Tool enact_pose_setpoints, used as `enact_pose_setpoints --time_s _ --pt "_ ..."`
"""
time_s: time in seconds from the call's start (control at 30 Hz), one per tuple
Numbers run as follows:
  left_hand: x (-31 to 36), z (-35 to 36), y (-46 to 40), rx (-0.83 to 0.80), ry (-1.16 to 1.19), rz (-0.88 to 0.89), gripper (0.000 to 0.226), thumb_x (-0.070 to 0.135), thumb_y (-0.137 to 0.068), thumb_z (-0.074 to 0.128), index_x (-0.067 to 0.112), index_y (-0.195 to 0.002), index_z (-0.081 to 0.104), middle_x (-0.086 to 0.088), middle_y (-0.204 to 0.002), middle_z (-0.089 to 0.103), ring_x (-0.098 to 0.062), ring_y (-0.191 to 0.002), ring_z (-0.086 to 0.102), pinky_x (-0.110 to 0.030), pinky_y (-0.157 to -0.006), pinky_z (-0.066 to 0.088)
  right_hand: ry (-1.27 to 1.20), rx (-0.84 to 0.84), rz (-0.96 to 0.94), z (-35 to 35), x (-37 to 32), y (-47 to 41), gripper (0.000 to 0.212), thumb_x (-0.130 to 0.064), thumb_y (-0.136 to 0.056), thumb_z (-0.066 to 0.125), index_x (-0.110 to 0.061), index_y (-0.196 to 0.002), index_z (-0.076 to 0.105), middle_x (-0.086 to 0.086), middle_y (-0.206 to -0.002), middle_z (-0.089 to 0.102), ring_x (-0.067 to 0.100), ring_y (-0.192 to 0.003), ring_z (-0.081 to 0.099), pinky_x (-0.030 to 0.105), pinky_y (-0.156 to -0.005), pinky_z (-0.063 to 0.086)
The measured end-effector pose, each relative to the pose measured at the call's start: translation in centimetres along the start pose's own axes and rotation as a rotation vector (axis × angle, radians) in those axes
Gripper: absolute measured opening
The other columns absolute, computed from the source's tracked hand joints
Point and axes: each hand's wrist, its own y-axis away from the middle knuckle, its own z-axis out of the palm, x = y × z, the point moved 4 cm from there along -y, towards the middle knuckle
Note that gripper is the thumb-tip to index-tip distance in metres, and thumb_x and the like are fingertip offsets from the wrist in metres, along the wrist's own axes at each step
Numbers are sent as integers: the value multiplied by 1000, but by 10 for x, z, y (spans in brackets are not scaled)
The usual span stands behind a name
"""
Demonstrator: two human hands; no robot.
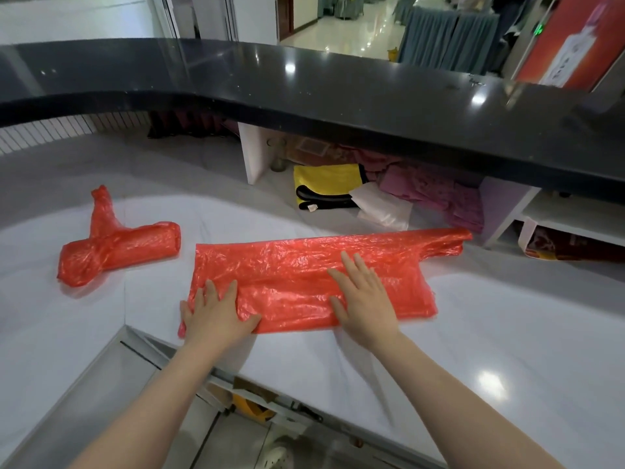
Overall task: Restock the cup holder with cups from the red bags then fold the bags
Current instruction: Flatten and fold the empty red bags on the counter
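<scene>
A red plastic bag lies flattened lengthwise on the white counter, its handles pointing right. My left hand presses flat on the bag's left near corner, fingers straight and spread. My right hand lies flat on the bag's middle right part, fingers straight. A second red bag, rolled and tied into a bundle with one end sticking up, rests on the counter to the left. No cups or cup holder are in view.
A raised black countertop curves across the back. Under it sit a yellow bag, clear plastic and purple cloth. The white counter's near edge runs diagonally below my arms, with an open drawer beneath.
</scene>
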Motion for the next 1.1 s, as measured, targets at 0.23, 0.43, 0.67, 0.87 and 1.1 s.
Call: enact_pose_setpoints --time_s 0.23,0.43,0.67,0.87,1.1 --pt "27 -16 -45 140 15 179 83 73 -85 31 37 -150 -5 -4 -158 -20 -34 -144 -18 -57 -113 -11 87 -306 135 39 6 -26 58 -52 -97 34 -36 -150 20 -3 -162 5 19 -148 3 41 -118 9" --pt "40 -5 -71 106 -79 253 90 84 -75 13 39 -148 -13 -3 -156 -23 -33 -143 -21 -58 -106 -21 88 -154 177 17 13 -54 53 -52 -96 38 -29 -144 39 -4 -153 32 20 -139 26 40 -111 28" --pt "72 -16 -97 150 -100 346 83 80 -80 12 38 -150 -9 -2 -159 -19 -33 -144 -19 -60 -105 -23 103 -215 119 37 -7 -84 61 -52 -97 32 -34 -152 12 -3 -162 -6 18 -147 -15 38 -113 -15" --pt "68 2 -104 39 -74 285 86 82 -74 -2 40 -149 -12 2 -159 -19 -30 -145 -19 -61 -109 -15 181 -327 232 48 50 -90 68 -66 -92 19 -39 -151 2 -5 -161 -10 18 -147 -14 52 -114 -12" --pt "69 2 -106 45 -102 267 88 86 -69 -10 44 -146 -16 3 -158 -19 -29 -145 -18 -60 -111 -12 246 -254 520 9 163 -60 72 -75 -83 11 -47 -149 6 -5 -162 0 28 -148 -3 59 -113 -7"
